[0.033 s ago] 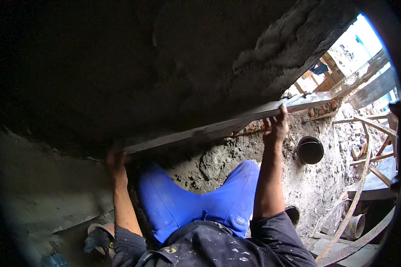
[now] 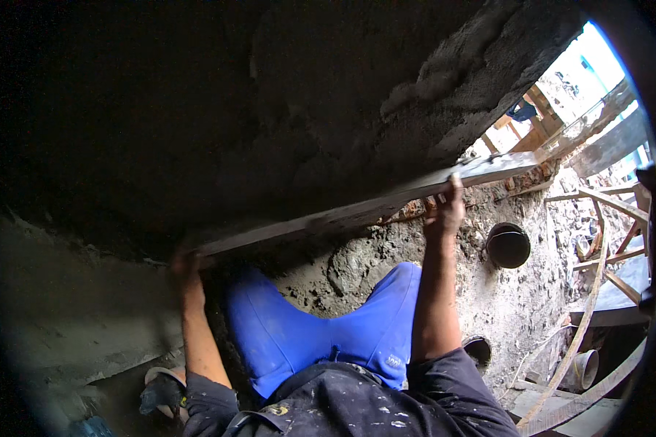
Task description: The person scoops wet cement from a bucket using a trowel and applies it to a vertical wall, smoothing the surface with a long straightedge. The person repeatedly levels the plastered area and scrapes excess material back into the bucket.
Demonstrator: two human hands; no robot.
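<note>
On my feed, left hand (image 2: pixel 188 271) and right hand (image 2: pixel 444 211) clamped on the board (image 2: pixel 372 204) between them, all slightly further left than before, rough dark wall (image 2: pixel 270 124) beyond both, bucket (image 2: pixel 508 246) right of the right hand

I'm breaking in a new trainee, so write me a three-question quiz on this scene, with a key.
1. Which hand is at the left end of the long straight board?
2. True or false: the person's trousers are red.
3. What dark, round-mouthed thing shows to the right of the right hand? A wheelbarrow; B bucket; C watering can.

Key: 1. The left hand. 2. False; they are blue. 3. B.
</note>
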